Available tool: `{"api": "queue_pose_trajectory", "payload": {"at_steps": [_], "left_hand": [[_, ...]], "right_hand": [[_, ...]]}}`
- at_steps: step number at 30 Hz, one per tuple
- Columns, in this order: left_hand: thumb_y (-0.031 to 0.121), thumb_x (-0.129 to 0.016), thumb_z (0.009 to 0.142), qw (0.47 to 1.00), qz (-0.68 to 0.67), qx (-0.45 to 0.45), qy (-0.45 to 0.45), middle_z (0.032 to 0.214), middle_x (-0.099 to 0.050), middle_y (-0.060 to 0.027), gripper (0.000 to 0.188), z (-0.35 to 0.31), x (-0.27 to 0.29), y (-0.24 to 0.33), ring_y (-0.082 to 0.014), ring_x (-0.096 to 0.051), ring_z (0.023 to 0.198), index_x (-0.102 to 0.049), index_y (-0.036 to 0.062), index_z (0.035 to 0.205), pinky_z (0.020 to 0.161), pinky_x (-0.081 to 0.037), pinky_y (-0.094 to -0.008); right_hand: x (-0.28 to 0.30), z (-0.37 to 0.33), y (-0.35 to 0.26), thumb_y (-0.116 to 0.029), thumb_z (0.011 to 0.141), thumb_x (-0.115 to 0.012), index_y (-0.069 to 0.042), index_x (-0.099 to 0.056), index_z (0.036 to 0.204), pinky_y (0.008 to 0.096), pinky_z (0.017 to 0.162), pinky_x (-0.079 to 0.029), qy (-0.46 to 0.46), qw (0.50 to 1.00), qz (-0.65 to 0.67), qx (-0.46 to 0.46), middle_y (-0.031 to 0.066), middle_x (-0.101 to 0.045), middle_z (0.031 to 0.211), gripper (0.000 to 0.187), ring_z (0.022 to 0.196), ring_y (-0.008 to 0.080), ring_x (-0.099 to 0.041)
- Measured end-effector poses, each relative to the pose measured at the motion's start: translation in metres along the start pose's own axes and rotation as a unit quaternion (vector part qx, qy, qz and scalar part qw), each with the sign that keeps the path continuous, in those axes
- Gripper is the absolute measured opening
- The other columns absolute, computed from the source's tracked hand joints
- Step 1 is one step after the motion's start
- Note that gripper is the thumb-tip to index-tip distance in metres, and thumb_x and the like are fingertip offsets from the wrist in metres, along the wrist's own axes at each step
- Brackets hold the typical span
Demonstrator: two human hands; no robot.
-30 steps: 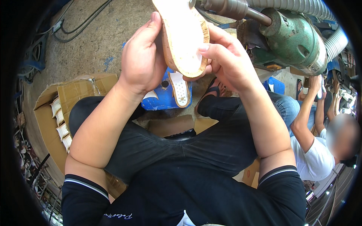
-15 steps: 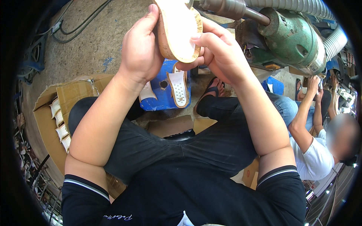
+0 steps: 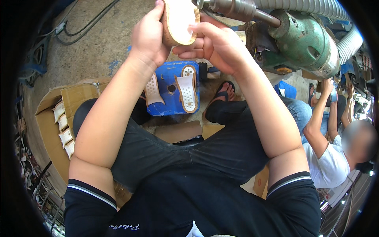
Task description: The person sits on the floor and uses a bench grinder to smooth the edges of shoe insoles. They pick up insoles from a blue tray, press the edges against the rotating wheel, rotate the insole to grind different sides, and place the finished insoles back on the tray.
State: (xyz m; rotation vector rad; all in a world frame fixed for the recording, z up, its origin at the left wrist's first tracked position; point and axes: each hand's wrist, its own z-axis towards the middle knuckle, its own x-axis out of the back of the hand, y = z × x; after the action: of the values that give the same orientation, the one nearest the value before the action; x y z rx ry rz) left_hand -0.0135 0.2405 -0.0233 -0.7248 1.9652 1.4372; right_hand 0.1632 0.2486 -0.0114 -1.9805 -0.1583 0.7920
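Head cam has the footbed (image 3: 179, 21) up at the top edge of the frame, out in front of you between both hands, its upper right side right by the tip of the machine spindle (image 3: 233, 8). Can't tell if they're touching.

Your left hand (image 3: 148, 37) is wrapped on the left side, thumb up along the rim, fingers hidden behind. Your right hand (image 3: 221, 49) has the piece pinched near its right edge, thumb on the white face, with the lower fingers reaching past the near end.

Handling-wise, I'd guess it's light and fairly stiff with a bit of give. The side wall looks like cork, so I'd expect decent grip but corners that crumble if you dig in. The white face could be slicker or mark easily, so I'd hold by the thick side walls and keep that right thumb light.

Long axis runs pretty much straight away from your chest. Rounded end points back at you, looks like the heel to me, but the far end is cut off so don't quote me. White face is up toward the camera, cork wall showing around the near end.
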Motion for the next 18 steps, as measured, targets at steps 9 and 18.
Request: {"api": "queue_pose_trajectory", "payload": {"at_steps": [9, 18], "left_hand": [[0.037, -0.033, 0.116, 0.998, 0.02, -0.005, 0.061, 0.13, -0.069, -0.0129, 0.05, -0.02, 0.003, -0.006, -0.0235, -0.068, 0.119, -0.056, 0.0003, 0.14, 0.105, -0.056, -0.0409], [0.04, -0.034, 0.116, 0.998, -0.043, 0.034, -0.032, 0.124, -0.071, -0.0101, 0.048, -0.033, 0.002, -0.005, -0.0199, -0.072, 0.11, -0.057, 0.004, 0.139, 0.096, -0.063, -0.0397]], "right_hand": [[0.001, -0.041, -0.01, -0.006, 0.1, -0.067, -0.006, -0.025, 0.166, 0.0365, 0.091, -0.064, -0.113, 0.992, -0.046, 0.013, 0.0229, -0.07, 0.122, 0.078, 0.105, 0.0316, -0.076], [0.004, -0.045, -0.012, -0.018, 0.099, -0.076, -0.008, -0.029, 0.166, 0.0302, 0.083, -0.063, -0.056, 0.994, -0.093, 0.011, 0.016, -0.077, 0.11, 0.082, 0.091, 0.0208, -0.076]]}}
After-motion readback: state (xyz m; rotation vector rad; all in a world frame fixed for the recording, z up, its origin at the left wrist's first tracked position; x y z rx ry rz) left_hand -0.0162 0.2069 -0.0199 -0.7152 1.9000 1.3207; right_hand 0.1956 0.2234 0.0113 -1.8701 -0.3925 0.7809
